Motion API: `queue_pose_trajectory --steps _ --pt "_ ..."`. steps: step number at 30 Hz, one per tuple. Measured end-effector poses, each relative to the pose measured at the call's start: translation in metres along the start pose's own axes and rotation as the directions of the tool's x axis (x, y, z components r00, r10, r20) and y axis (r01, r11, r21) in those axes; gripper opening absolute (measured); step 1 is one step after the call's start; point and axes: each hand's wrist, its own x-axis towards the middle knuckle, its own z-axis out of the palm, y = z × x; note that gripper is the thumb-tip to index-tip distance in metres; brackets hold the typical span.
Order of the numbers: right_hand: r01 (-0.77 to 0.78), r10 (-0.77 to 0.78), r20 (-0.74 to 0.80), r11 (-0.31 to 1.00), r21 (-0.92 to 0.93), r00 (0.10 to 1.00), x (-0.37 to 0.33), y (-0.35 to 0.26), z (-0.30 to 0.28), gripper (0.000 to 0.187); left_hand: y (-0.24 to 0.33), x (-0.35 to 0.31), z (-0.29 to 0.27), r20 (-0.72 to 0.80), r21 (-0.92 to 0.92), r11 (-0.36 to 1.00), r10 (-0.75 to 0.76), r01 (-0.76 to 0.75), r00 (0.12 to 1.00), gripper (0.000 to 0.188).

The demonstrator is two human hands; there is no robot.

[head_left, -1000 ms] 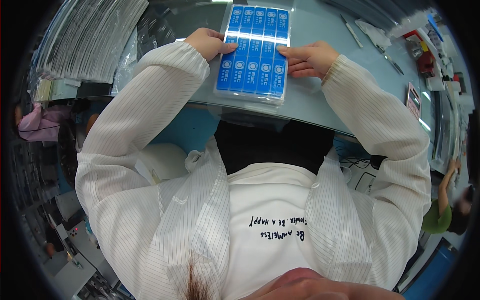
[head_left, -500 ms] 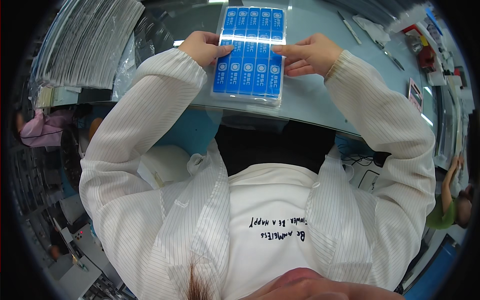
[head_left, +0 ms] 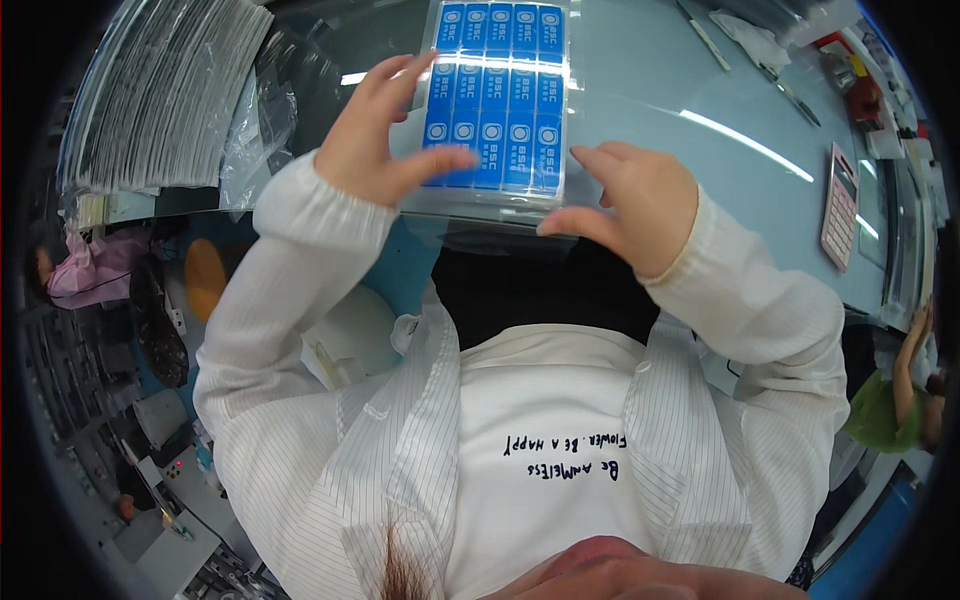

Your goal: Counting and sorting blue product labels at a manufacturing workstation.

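A stack of clear plastic sheets with rows of blue printed labels [head_left: 492, 100] lies on the glass-topped table, close to its front edge. At the stack's left side is my left hand [head_left: 375, 140], fingers spread, its thumb blurred over the lower left labels. My right hand [head_left: 635, 200] is by the lower right corner, with thumb and fingers apart and nothing between them. Neither hand grips the stack; whether the left thumb touches it I cannot tell.
On the left stands a tall pile of plastic-wrapped sheets [head_left: 160, 95], with crumpled clear film [head_left: 262, 135] beside it. A pink calculator [head_left: 840, 210], a knife [head_left: 790, 98] and a white pen-like tool [head_left: 704, 36] lie on the right. People sit farther off on both sides.
Both hands have let go of the label sheets and opened, moving back toward me and outward. The stack sits slightly higher in view. More of the calculator shows.
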Motion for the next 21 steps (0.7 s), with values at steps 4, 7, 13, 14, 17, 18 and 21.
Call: queue_pose_trajectory --steps 4,7,13,14,17,18,21 --pt "0.012 -0.013 -0.008 0.994 -0.111 1.0 -0.01 -0.012 0.015 0.058 0.013 -0.025 0.005 0.107 0.229 0.935 0.253 -0.272 0.961 0.071" --pt "0.03 -0.038 -0.048 0.986 -0.161 0.998 -0.012 -0.015 0.021 0.056 0.009 -0.034 0.017 0.086 0.204 0.949 0.227 -0.24 0.97 0.058" --pt "0.071 -0.105 -0.124 0.964 -0.257 0.987 -0.009 -0.022 0.028 0.041 0.004 -0.037 0.016 0.05 0.18 0.961 0.204 -0.21 0.978 0.051" --pt "0.076 -0.119 -0.146 0.959 -0.272 0.982 -0.009 -0.022 0.028 0.038 0.003 -0.037 0.016 0.045 0.176 0.96 0.212 -0.217 0.976 0.05" --pt "0.081 -0.11 -0.118 0.971 -0.225 0.987 -0.008 -0.02 0.027 0.036 0.002 -0.036 0.016 0.047 0.166 0.963 0.208 -0.213 0.977 0.05" --pt "0.083 -0.111 -0.114 0.971 -0.226 0.987 -0.009 -0.02 0.024 0.036 0.001 -0.036 0.015 0.055 0.162 0.966 0.197 -0.203 0.979 0.051" --pt "0.081 -0.1 -0.109 0.982 -0.169 0.989 -0.015 -0.019 0.011 0.034 0.0 -0.037 0.012 -0.016 0.112 0.971 0.212 -0.209 0.977 0.047"
